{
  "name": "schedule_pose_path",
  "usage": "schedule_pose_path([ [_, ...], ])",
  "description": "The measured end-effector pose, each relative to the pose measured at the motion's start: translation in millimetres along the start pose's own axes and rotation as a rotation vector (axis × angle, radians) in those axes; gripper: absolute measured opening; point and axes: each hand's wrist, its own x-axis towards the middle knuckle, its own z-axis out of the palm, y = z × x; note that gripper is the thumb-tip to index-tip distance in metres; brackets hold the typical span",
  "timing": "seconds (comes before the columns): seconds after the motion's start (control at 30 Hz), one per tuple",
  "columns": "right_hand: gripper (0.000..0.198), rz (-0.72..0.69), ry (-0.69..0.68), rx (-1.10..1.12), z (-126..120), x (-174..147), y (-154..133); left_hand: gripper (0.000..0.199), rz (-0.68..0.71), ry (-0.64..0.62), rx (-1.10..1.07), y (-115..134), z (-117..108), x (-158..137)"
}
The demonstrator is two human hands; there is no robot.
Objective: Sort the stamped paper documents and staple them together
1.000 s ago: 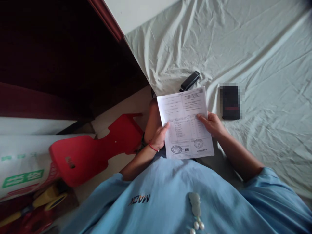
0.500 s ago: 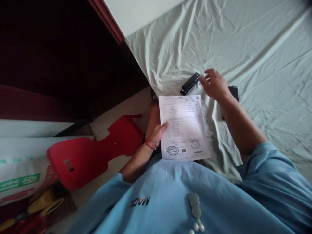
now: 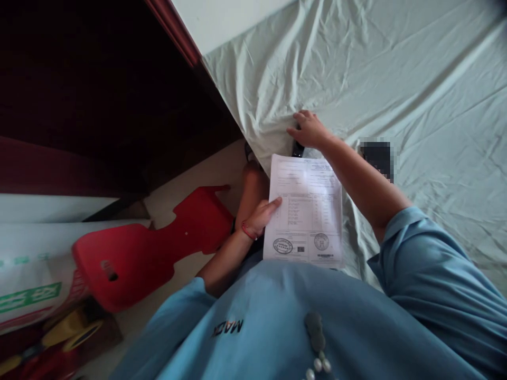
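My left hand (image 3: 263, 215) is closed on the left edge of a stack of printed paper sheets (image 3: 303, 211), thumb on top and the other fingers hidden beneath. The top sheet carries lines of text, a table and two round stamps. Beyond the sheets' upper edge, my right hand (image 3: 311, 129) lies over a black stapler (image 3: 298, 150) on the cloth, covering most of it. Its thumb and fingers are stretched out and apart, with a dark bit of the stapler showing between them.
A wrinkled pale cloth (image 3: 428, 95) covers the surface on the right, where a blurred-out dark object (image 3: 378, 158) lies near my right forearm. To the left are a red plastic seat (image 3: 130, 258), a white printed sack (image 3: 31, 274) and dark furniture (image 3: 79, 95).
My right hand has moved left onto the stapler, which now lies at a steeper angle. The sheets in my left hand have shifted slightly right.
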Motion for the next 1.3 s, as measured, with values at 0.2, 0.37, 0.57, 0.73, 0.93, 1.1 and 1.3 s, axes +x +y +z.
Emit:
schedule_pose_path([
  [0.2, 0.07, -0.039, -0.041, -0.001, -7, -11, -7, 0.074, -0.002, -0.027, -0.006, -1, 0, 5],
  [0.37, 0.069, -0.067, -0.047, -0.028, -6, -19, -12, 0.07, -0.002, -0.012, -0.032, 0, 2, 5],
  [0.57, 0.063, -0.03, -0.008, -0.041, -3, -26, -21, 0.072, -0.032, -0.016, -0.002, -1, 3, 4],
  [0.73, 0.054, -0.021, 0.018, -0.052, 0, -28, -25, 0.06, -0.042, 0.019, -0.023, -1, 2, 5],
  [0.93, 0.055, -0.035, 0.054, -0.021, 8, -27, -20, 0.052, -0.048, 0.065, -0.043, -5, 2, 8],
  [1.1, 0.055, -0.041, 0.061, -0.021, 8, -31, -20, 0.051, -0.066, 0.069, -0.057, -2, 6, 6],
  [1.3, 0.052, -0.036, 0.053, -0.044, 2, -32, -23, 0.065, -0.025, 0.034, -0.008, -2, 4, 5],
])
